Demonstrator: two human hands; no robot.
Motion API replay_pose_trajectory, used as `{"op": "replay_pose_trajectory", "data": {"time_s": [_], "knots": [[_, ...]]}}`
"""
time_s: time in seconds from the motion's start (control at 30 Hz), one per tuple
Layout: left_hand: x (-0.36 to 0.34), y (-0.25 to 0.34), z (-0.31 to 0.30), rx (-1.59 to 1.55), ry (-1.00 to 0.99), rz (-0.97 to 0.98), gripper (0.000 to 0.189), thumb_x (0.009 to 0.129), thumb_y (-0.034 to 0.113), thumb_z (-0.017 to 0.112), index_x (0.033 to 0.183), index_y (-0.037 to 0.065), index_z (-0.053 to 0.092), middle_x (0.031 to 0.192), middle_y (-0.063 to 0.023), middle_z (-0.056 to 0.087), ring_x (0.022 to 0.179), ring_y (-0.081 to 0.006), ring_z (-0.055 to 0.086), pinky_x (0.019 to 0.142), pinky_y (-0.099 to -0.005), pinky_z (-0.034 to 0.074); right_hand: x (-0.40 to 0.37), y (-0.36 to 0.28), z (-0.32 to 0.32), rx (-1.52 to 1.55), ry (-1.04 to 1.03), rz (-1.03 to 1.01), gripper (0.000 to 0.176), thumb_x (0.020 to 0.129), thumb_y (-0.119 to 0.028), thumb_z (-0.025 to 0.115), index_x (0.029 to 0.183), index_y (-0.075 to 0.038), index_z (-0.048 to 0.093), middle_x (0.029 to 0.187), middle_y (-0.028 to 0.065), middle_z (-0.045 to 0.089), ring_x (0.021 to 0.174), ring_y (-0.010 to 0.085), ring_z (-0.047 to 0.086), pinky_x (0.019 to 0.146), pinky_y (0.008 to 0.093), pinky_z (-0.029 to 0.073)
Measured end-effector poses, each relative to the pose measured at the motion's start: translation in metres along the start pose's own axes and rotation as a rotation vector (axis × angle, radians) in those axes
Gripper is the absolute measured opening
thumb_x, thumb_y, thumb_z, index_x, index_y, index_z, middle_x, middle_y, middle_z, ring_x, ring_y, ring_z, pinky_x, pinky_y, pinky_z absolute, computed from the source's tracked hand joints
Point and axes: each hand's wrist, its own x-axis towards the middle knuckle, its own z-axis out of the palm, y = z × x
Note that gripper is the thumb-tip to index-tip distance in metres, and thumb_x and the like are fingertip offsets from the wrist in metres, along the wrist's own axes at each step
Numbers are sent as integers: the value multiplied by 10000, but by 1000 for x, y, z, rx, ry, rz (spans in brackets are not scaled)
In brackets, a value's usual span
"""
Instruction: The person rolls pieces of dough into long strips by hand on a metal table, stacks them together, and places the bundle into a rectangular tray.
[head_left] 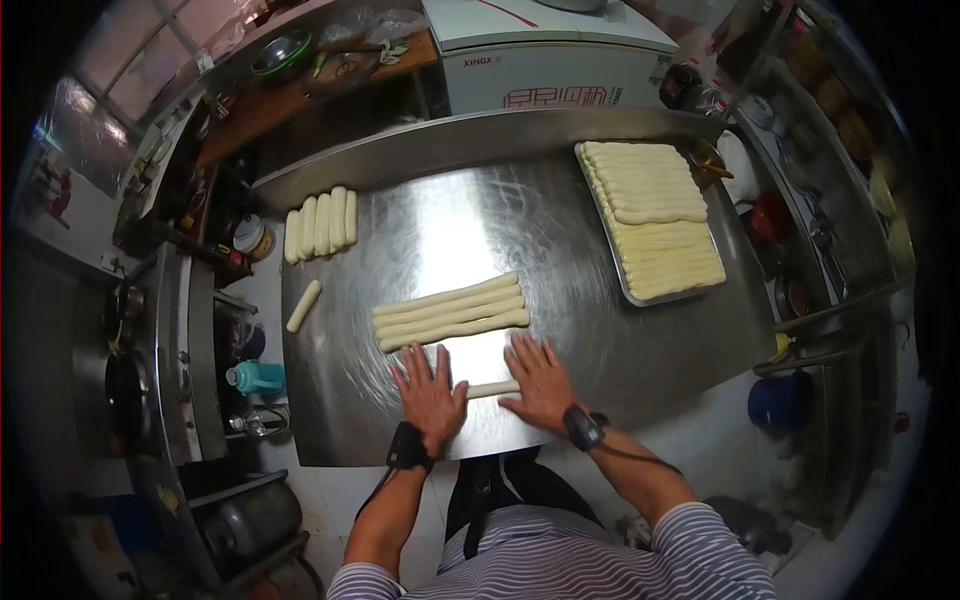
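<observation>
Both my hands lie palm down on a thin dough strip [493,389] near the front edge of the steel table [660,350]. My left hand [430,395] covers its left end, fingers spread. Over the right end rests my right hand [540,385], its fingers stretched out as well. Only the middle of the strip shows between them. Just beyond my fingertips, several long dough strips [450,312] lie side by side. Farther left is a group of shorter, thicker dough pieces [321,224], with one single dough piece [304,306] apart from them.
A metal tray [628,288] piled with rows of dough strips stands at the table's right. The table has a raised steel back edge [480,134]. A white freezer [560,70] stands behind it. To the left are a teal jug [256,377] and shelving; a blue bucket [781,401] is right.
</observation>
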Motion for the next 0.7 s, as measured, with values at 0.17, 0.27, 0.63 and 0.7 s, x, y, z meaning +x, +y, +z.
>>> {"op": "replay_pose_trajectory", "data": {"time_s": [0.17,0.27,0.63,0.7], "knots": [[-124,3,-7,-73,-222,122,745,971,519,606,1555,72,489,1633,-366,307,1544,-564,194,1245,-690,100,-91,-24,-5,26,-168,-37,917,934,-659,615,1565,-16,443,1652,232,365,1559,426,276,1281,559,210],[-120,-5,5,-87,-228,122,765,964,551,606,1550,71,492,1646,-364,282,1536,-595,168,1250,-686,84,-60,-12,4,-8,-172,-47,938,913,-663,645,1558,-10,448,1637,243,375,1558,437,266,1275,549,230],[-31,-77,-18,-240,-64,94,488,902,278,785,1323,75,645,1213,-181,625,1080,-371,586,911,-527,465,10,40,-23,236,150,25,438,801,-91,838,1207,-40,682,1169,140,650,1109,343,612,951,451,500],[-21,-83,-16,-304,-97,111,394,919,207,767,1275,69,669,1180,-164,638,1038,-378,608,892,-498,493,22,39,-29,271,149,22,365,809,-87,831,1149,-38,708,1126,130,656,1073,335,616,922,442,514]]}}
